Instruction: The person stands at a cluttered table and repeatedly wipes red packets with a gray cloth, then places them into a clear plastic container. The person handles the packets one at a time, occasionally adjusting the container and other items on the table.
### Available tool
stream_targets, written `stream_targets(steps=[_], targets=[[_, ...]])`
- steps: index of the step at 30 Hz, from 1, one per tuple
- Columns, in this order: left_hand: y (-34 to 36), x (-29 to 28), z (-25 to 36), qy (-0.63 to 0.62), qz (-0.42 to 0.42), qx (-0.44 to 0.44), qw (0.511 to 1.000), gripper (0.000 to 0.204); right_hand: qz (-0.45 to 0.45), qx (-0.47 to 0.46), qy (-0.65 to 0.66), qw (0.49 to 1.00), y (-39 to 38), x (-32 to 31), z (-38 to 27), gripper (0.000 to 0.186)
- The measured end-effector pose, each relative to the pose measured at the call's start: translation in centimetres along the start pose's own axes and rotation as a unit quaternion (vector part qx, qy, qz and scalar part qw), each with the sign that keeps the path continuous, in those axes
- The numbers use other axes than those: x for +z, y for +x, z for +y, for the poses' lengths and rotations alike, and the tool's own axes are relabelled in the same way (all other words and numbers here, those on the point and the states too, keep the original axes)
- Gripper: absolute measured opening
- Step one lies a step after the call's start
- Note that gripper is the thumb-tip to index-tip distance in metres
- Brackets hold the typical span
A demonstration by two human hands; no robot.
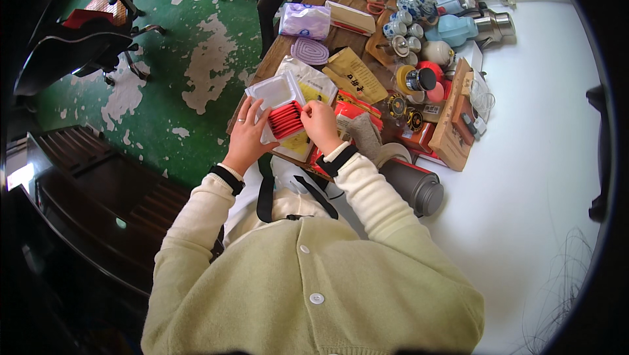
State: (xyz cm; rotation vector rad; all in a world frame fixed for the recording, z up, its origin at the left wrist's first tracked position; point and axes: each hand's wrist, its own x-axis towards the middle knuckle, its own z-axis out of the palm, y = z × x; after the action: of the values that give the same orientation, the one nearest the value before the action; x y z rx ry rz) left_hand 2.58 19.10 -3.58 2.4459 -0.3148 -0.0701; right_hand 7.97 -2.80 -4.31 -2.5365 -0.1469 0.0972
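A clear plastic box [274, 91] with its lid folded back lies at the near left end of the wooden table. Several small red packets [285, 121] stand in a tight row inside it. My left hand [247, 133] grips the box, fingers along its left side and thumb at its near edge. At the right end of the row, my right hand [320, 125] is closed in a pinch on a red packet; its fingertips partly hide it. Beneath the box is a white and yellow bag [314, 79]. A red bag [357, 109] lies just right of my right hand.
Beyond are a brown paper envelope [357, 74], a rolled purple cloth [310, 51] and a tissue pack [305, 21]. Cups, jars and a blue-patterned teapot [417, 5] crowd the far right. A dark grey canister [414, 186] lies near my right forearm. An office chair [78, 43] stands left.
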Motion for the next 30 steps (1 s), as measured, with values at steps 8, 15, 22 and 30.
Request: stream_targets(steps=[8,15,22,30], targets=[[0.0,-0.4,0.0,-0.02,0.018,0.004,1.0,0.099,-0.043,0.051,0.08,0.995,0.6,-0.8,0.8,0.014],[0.3,0.2,-0.2,-0.114,0.092,-0.111,0.983,0.102,-0.048,0.045,0.078,0.995,0.3,-2.6,0.3,0.014],[0.3,0.7,0.2,-0.123,0.047,-0.128,0.983,0.092,-0.091,0.066,0.061,0.992,0.3,-2.0,0.4,0.017],[0.8,1.2,2.0,0.019,0.021,0.005,1.0,0.098,-0.068,0.032,0.055,0.996,0.2,-1.2,1.0,0.018]])
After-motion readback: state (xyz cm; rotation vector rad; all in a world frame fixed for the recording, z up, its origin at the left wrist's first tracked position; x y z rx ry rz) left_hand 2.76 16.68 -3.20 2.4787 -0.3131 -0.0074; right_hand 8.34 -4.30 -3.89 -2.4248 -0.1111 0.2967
